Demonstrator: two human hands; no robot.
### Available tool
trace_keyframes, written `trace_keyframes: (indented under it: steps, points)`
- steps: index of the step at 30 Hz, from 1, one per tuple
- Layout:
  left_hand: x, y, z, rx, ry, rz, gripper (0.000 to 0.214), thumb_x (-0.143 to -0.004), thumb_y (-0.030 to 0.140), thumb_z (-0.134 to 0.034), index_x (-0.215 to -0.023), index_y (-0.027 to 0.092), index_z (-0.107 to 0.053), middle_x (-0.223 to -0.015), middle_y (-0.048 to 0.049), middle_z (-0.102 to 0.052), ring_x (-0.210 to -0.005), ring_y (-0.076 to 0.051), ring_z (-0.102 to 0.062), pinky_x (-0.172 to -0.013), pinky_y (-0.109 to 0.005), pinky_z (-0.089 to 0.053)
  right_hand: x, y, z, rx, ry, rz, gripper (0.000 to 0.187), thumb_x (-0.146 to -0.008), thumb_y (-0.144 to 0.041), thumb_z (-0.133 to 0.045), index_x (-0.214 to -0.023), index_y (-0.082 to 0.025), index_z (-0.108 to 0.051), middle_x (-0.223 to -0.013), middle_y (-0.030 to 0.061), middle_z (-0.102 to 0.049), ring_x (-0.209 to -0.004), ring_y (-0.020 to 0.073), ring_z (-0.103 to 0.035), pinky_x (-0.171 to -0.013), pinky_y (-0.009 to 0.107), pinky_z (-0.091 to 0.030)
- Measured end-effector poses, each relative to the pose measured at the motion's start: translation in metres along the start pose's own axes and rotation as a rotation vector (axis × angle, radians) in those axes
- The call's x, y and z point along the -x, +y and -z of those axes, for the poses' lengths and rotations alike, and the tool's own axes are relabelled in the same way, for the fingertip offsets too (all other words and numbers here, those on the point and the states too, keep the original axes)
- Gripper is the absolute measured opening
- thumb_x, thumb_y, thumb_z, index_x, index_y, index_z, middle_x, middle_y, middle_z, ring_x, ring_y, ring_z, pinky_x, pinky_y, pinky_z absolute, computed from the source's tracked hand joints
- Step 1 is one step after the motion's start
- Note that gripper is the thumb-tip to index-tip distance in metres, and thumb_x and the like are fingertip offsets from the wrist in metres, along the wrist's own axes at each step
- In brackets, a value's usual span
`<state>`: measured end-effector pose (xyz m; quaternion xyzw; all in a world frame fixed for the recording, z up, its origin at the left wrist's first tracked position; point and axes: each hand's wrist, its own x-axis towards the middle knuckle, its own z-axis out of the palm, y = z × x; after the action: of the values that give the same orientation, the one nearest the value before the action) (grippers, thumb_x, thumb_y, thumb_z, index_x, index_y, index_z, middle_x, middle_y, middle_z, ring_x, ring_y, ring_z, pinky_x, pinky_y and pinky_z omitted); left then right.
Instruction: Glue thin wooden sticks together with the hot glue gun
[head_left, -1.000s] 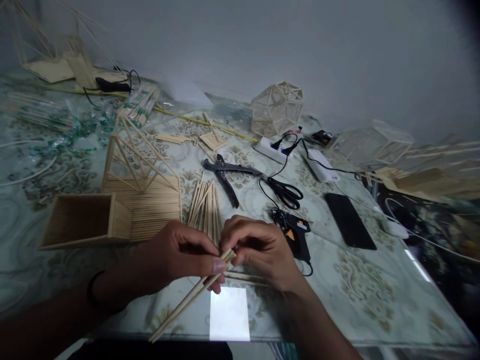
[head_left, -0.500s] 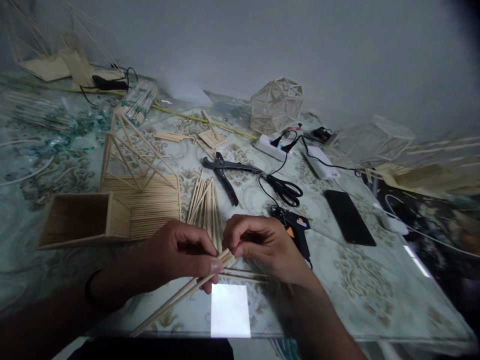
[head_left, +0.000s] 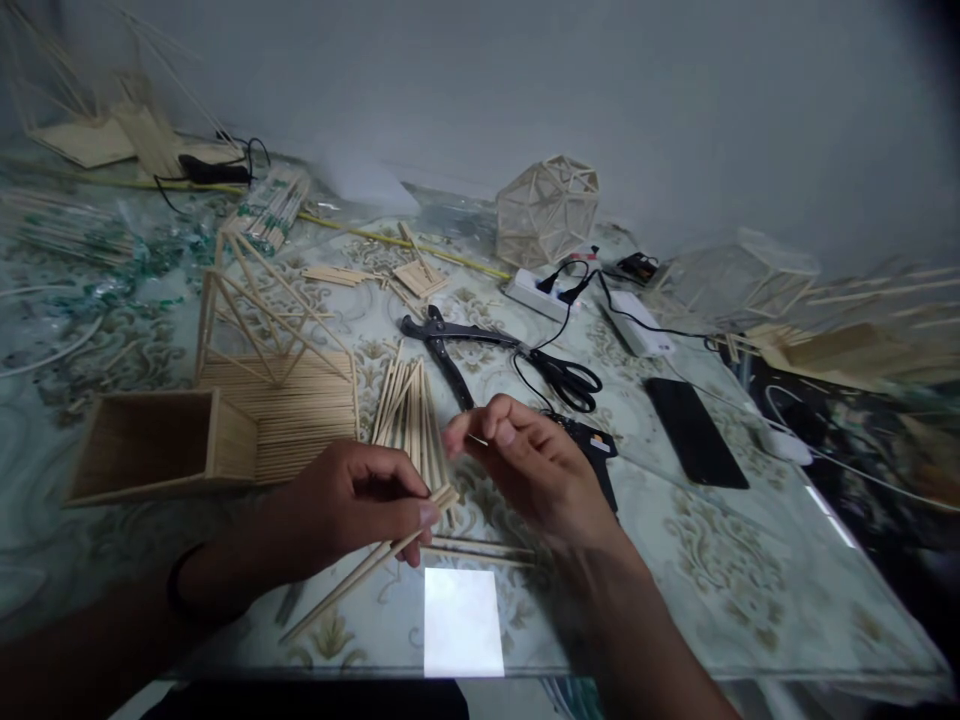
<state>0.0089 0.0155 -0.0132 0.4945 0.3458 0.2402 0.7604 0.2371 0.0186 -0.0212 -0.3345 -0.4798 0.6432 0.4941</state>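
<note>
My left hand [head_left: 352, 505] is closed on a small bundle of thin wooden sticks [head_left: 360, 570] that slants down to the left over the table's front edge. My right hand [head_left: 529, 465] hovers just right of the bundle's upper end, apart from it, fingers loosely curled and nothing seen in them. A loose pile of sticks [head_left: 409, 415] lies right behind both hands. A black glue gun [head_left: 596, 455] lies partly behind my right hand.
An open wooden stick box [head_left: 150, 445] joined to a stick frame [head_left: 262, 330] stands at the left. Black pliers [head_left: 442, 345], scissors [head_left: 566, 375], a power strip [head_left: 536, 295], a black phone [head_left: 694, 430] and a stick polyhedron [head_left: 547, 210] lie behind. A bright white rectangle [head_left: 461, 620] shows at the front edge.
My right hand has let go of the bundle's upper end and lifted up and to the right. The left hand keeps its hold; the bundle has tilted a little lower.
</note>
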Motion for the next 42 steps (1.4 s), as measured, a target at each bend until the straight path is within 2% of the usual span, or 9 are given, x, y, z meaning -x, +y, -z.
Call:
trace_keyframes:
  steps: [7,15,18,21,24,30,36,40,42]
  points:
    - [-0.001,0.003,0.0,-0.104,0.057,0.007,0.014,-0.087,0.027,-0.08,-0.078,0.017,-0.076,-0.066,-0.0002,-0.079,-0.065,-0.015,-0.073,-0.067,-0.025,-0.055,0.0,-0.006,-0.004,-0.1,0.004,0.024,0.03,-0.102,-0.043,-0.069,-0.085,-0.024,-0.054,-0.054,-0.008,-0.054,-0.047,0.0117,-0.04,-0.056,0.028,-0.039]
    - [-0.001,0.008,-0.002,-0.207,0.12,0.015,0.016,-0.088,0.03,-0.075,-0.081,0.017,-0.076,-0.069,-0.0007,-0.08,-0.069,-0.017,-0.076,-0.068,-0.026,-0.057,0.003,-0.001,-0.001,0.021,0.145,0.036,0.045,-0.102,-0.049,-0.069,-0.069,-0.021,-0.055,-0.052,-0.0082,-0.04,-0.05,0.0108,-0.037,-0.058,0.027,-0.039]
    - [-0.001,0.011,-0.001,-0.216,0.124,0.032,0.015,-0.088,0.031,-0.075,-0.082,0.017,-0.077,-0.073,-0.0015,-0.081,-0.071,-0.017,-0.075,-0.069,-0.025,-0.056,0.003,0.0,0.006,0.117,0.182,0.003,0.052,-0.102,-0.055,-0.067,-0.063,-0.02,-0.059,-0.048,-0.0051,-0.05,-0.047,0.0109,-0.043,-0.054,0.027,-0.039]
    - [-0.003,0.011,-0.001,-0.216,0.122,0.017,0.014,-0.089,0.029,-0.073,-0.083,0.017,-0.076,-0.075,-0.0012,-0.08,-0.073,-0.016,-0.074,-0.072,-0.025,-0.055,0.0,-0.001,0.014,0.275,0.189,0.021,0.036,-0.095,-0.046,-0.079,-0.072,-0.019,-0.074,-0.064,0.0002,-0.071,-0.053,0.0111,-0.056,-0.057,0.026,-0.046]
    - [-0.004,0.01,-0.001,-0.195,0.117,0.003,0.012,-0.089,0.027,-0.073,-0.083,0.017,-0.075,-0.076,-0.0011,-0.079,-0.075,-0.016,-0.074,-0.074,-0.026,-0.054,-0.004,-0.003,0.02,0.372,0.193,0.057,0.019,-0.095,-0.039,-0.08,-0.09,-0.021,-0.081,-0.081,0.002,-0.081,-0.067,0.0138,-0.072,-0.074,0.029,-0.057]
    - [-0.003,0.005,0.0,-0.148,0.132,0.038,0.013,-0.082,0.026,-0.081,-0.09,0.017,-0.076,-0.082,-0.0011,-0.079,-0.08,-0.016,-0.075,-0.077,-0.025,-0.056,-0.007,-0.001,0.031,0.385,0.242,0.136,0.031,-0.1,-0.048,-0.071,-0.12,-0.024,-0.072,-0.114,0.0076,-0.084,-0.099,0.0231,-0.083,-0.1,0.043,-0.061]
    - [-0.003,0.007,0.001,-0.239,0.113,-0.042,0.012,-0.085,0.029,-0.079,-0.09,0.019,-0.075,-0.085,0.0003,-0.077,-0.081,-0.015,-0.072,-0.079,-0.025,-0.055,-0.008,-0.01,0.035,0.431,0.405,0.067,0.028,-0.086,-0.042,-0.086,-0.094,-0.02,-0.072,-0.084,0.0058,-0.085,-0.069,0.0221,-0.081,-0.075,0.036,-0.065]
    - [-0.001,0.01,0.0,-0.335,0.102,-0.105,0.009,-0.088,0.028,-0.074,-0.088,0.02,-0.075,-0.084,-0.0005,-0.077,-0.079,-0.016,-0.071,-0.077,-0.026,-0.056,-0.007,-0.015,0.036,0.554,0.386,0.042,0.033,-0.094,-0.044,-0.075,-0.074,-0.019,-0.072,-0.062,0.0021,-0.077,-0.048,0.0174,-0.071,-0.056,0.029,-0.056]
    - [0.002,0.01,-0.001,-0.397,0.117,-0.144,0.009,-0.091,0.028,-0.071,-0.092,0.021,-0.077,-0.086,-0.0015,-0.079,-0.082,-0.017,-0.072,-0.08,-0.027,-0.057,-0.005,-0.015,0.038,0.695,0.353,0.081,0.035,-0.097,-0.044,-0.071,-0.072,-0.02,-0.074,-0.061,0.0019,-0.076,-0.051,0.0182,-0.071,-0.059,0.03,-0.056]
